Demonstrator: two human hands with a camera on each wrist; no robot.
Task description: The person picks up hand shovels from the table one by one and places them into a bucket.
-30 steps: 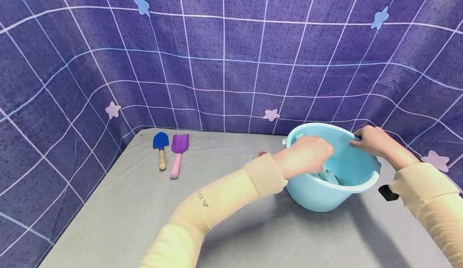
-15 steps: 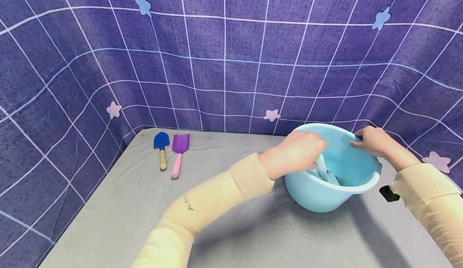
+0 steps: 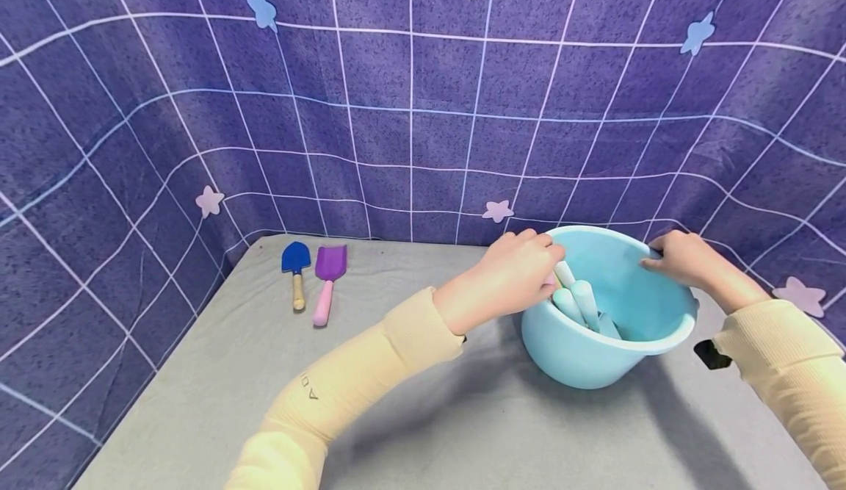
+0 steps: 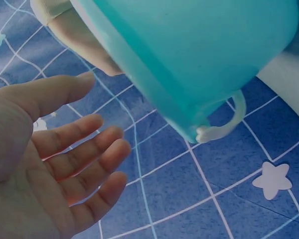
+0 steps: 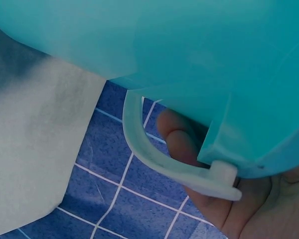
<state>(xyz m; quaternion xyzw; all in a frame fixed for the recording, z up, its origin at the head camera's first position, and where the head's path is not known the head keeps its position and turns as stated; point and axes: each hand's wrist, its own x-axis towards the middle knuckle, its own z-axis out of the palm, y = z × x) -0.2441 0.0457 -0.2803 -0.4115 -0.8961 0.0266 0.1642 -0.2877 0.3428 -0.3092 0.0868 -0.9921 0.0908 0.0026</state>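
Note:
A light blue bucket (image 3: 581,358) stands at the right of the table, leaning slightly. My right hand (image 3: 681,256) grips its back right rim; in the right wrist view, fingers (image 5: 182,142) curl behind the rim beside the pale handle (image 5: 164,167). At the left rim is my left hand (image 3: 505,273). The left wrist view shows that hand (image 4: 65,159) with its palm bare, fingers loosely bent and apart from the bucket (image 4: 189,45). Inside the bucket lie several pale teal and white rounded handles (image 3: 584,303), with a bit of pink beside the left fingers.
A toy spade (image 3: 295,258) with a blue blade and a purple scoop (image 3: 330,262) with a pink handle lie at the back left of the grey-covered table (image 3: 218,372). A purple-blue curtain (image 3: 410,130) with stars and grid lines rises behind.
My left hand has moved left from over the bucket's opening to its left rim, showing the handles inside. The right hand and bucket have stayed in place.

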